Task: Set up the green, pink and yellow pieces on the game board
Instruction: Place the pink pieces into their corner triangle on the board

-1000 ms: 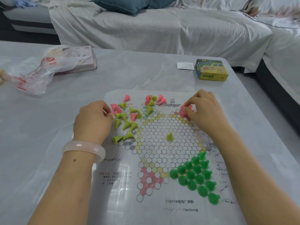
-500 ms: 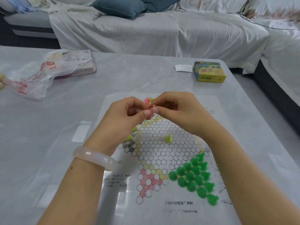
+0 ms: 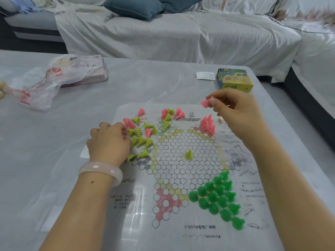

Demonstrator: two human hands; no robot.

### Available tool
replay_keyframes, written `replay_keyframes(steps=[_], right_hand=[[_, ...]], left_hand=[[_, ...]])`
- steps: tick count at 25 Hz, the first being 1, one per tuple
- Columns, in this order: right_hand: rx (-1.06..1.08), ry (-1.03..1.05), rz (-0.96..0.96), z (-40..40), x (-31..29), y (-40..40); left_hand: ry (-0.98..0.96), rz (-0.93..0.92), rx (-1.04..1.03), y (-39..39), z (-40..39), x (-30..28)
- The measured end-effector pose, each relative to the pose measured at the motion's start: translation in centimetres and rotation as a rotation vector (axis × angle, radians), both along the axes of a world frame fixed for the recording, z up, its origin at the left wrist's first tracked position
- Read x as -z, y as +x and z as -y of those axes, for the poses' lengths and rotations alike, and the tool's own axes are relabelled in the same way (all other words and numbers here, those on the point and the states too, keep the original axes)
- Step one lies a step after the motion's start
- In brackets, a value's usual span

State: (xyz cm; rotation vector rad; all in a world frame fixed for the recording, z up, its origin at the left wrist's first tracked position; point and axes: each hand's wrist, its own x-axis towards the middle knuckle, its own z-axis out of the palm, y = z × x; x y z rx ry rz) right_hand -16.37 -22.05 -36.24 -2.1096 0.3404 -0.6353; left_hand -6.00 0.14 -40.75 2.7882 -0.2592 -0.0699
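The left hand [image 3: 108,142] lies knuckles up at about nine o'clock of the view's centre, its fingers curled under toward three o'clock and their tips hidden; what its grip holds cannot be told. The right hand [image 3: 235,109] is raised at about one o'clock, thumb and forefinger pinching, with the forearm running down toward five o'clock.
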Motion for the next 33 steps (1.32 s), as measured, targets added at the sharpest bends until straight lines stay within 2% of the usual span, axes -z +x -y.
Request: replay_keyframes(steps=[5,9,13,16,19,23,25,33], right_hand=[[0.036,-0.003,-0.004,0.3,0.0,-0.4],[0.105,-0.022,-0.033,1.3,0.0,-1.8],[0.279,0.144,-0.067,1.8,1.0,-2.9],[0.354,0.174,-0.114,0.7,3.1,-3.3],[0.359,0.063,-0.167,-0.3,4.7,-3.4],[0.27,-0.244,-0.263,-0.2,5.7,-3.1],[0.252,-0.33,-0.292,0.1,5.9,-2.9],[0.243,-0.438,-0.344,0.3,6.0,-2.7]], left_hand=[[-0.079,0.036,-0.007,1.4,-0.9,1.1],[-0.073,0.057,-0.111,0.9,-1.3,0.0],[-0.267,0.197,-0.058,0.3,-2.0,-1.1],[-0.468,0.201,0.034,-1.0,-1.3,-2.1],[-0.56,0.149,0.099,-2.4,-0.1,-2.8],[-0.533,0.126,0.127,-2.3,0.2,-2.9],[-0.533,0.118,0.114,-2.1,0.1,-2.9],[-0.529,0.095,0.121,-2.1,0.3,-2.9]])
